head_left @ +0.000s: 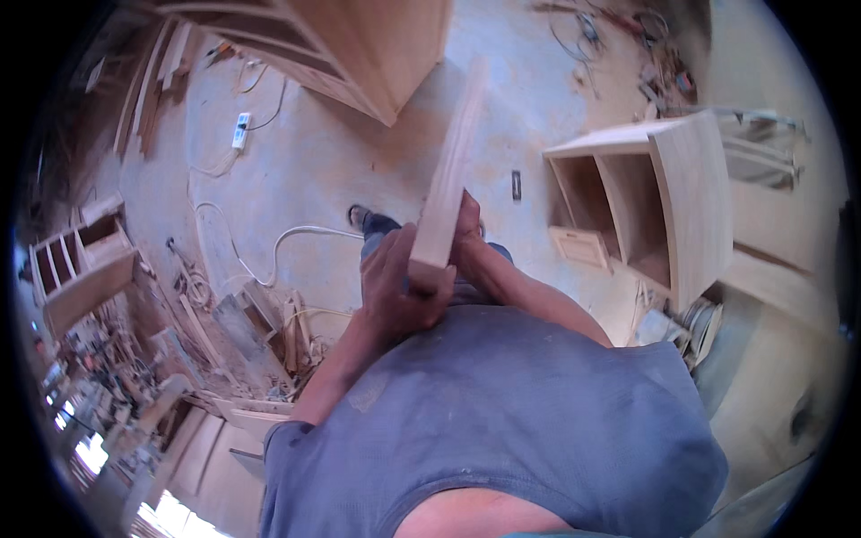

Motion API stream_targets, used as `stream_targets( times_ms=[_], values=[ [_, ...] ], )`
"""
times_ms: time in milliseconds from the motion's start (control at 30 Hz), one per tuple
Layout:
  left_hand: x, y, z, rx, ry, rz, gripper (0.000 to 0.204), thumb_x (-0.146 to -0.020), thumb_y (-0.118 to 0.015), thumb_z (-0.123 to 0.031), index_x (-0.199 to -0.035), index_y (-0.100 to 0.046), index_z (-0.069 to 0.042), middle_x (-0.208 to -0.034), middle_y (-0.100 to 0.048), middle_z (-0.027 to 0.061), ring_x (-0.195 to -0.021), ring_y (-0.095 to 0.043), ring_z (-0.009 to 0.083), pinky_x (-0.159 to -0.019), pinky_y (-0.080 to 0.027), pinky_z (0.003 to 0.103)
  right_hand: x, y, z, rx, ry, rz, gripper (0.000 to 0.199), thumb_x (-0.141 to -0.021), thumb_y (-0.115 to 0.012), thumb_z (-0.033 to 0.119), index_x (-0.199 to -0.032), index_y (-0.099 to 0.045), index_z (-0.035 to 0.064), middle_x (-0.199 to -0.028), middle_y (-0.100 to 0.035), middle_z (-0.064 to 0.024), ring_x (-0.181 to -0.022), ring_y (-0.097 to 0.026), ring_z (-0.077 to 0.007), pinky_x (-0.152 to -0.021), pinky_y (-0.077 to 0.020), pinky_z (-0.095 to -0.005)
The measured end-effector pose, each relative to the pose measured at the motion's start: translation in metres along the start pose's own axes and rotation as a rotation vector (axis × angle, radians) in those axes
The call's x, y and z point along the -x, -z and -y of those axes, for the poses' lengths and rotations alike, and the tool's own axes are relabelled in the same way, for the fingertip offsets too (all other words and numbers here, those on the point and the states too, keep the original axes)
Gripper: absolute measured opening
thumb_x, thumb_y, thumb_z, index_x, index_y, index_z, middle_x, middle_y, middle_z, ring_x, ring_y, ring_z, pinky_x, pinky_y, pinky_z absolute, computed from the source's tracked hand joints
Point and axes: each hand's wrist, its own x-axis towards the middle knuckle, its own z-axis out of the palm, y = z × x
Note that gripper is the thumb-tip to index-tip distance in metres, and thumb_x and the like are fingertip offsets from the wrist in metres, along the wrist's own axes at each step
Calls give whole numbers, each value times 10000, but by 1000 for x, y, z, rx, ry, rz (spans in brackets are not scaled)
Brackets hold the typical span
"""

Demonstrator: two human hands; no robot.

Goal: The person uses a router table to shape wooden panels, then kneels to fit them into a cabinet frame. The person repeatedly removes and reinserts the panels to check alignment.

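Observation:
A long, pale wooden board is held in front of my body, its near end close to my chest and its far end pointing away toward the floor. My left hand grips the board's near end from the left, fingers wrapped round it. On the board's right side, farther along, my right hand is closed on it, partly hidden behind the wood.
A large wooden cabinet stands ahead. To the right is an open two-compartment cabinet with a small panel against it. A power strip and cables lie on the floor; wood scraps crowd the left.

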Motion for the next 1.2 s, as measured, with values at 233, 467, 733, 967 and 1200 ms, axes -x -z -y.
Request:
stream_targets(
  times_ms=[233, 467, 733, 967, 1200],
  values=[
    [63, 175, 53, 708, 600, -125, 1019, -860, -713, -579, -1581, -315, 21, -1205, -637, 119, -1118, -604, 230, -964, -475, 372, -91, -85, -136, 1244, 80, -94, 623, -1043, -383, 535, -1334, -567, 15, -1177, -682, -170, -1033, -688, -300, -943, -560, -439],
    [81, 307, 112, 763, 965, -565, 761, -941, -692, -253, -1538, -356, 78, -1040, -646, 96, -916, -624, 142, -856, -489, 274, -183, -137, -297, 767, -579, -110, 626, -1062, -313, 532, -1348, -562, 33, -1172, -680, -180, -1039, -694, -305, -943, -570, -465],
    [117, 394, 158, 937, 844, -918, 517, -1000, -618, -260, -1410, -508, 35, -1121, -671, 117, -993, -633, 130, -889, -501, 269, -261, -193, -420, 944, -826, 86, 643, -1050, -332, 548, -1382, -543, 38, -1230, -663, -195, -1090, -673, -328, -963, -559, -465],
    [119, 467, 227, 760, 792, -1157, 464, -1019, -622, -293, -1348, -585, 31, -1113, -696, 99, -1007, -634, 146, -898, -502, 297, -394, -191, -497, 1112, -726, 254, 536, -1048, -438, 472, -1253, -608, 8, -1081, -697, -119, -955, -675, -223, -868, -548, -357],
    [144, 592, 325, 245, 1141, -1247, 524, -885, -778, -316, -1231, -629, 48, -1130, -719, 179, -1077, -676, 250, -953, -511, 364, -503, -266, -567, 1591, -263, 535, 446, -919, -729, 362, -1099, -663, -41, -943, -693, -73, -855, -621, -149, -782, -501, -304]
  ],
)
